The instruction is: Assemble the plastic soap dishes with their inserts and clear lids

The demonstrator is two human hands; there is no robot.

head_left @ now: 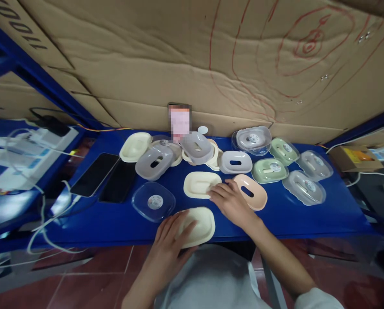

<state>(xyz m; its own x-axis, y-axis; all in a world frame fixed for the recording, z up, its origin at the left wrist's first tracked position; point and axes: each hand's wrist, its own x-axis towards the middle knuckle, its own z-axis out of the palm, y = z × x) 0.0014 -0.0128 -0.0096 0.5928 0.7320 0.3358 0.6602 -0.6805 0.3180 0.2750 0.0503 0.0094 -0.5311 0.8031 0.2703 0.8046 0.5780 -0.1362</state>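
cream tray [202, 223]: oval, shallow, hollow side up, located at the near edge of the blue table [301, 214], directly in front of the person.

left hand [171, 242]: laid palm down over the left part of the cream tray. fingers extended and slightly spread across its rim and hollow, not curled around it. thumb position against the rim cannot be told.

right hand [232, 202]: palm down on the table, fingers extended and close together, nothing pinched. fingertips touch the right edge of the second cream tray [196, 183], which lies just behind the first. the pink slotted insert [255, 194] lies just beside the back of this hand, on its right.

surrounding items:
- clear lid [153, 201] with a round sticker, left of both cream trays, near the left hand.
- two dark phones [95, 174], face up, side by side at the left end of the table.
- grey slotted insert [155, 162] and a third cream tray [135, 146] behind the clear lid.
- white slotted insert [235, 162] behind the right hand.
- green dishes [269, 170] and clear-lidded dishes [304, 186] grouped on the right, well apart from both hands.
- cardboard wall [179, 56] with red pen lines behind the table.
- white cables [42, 214] hanging at the left.
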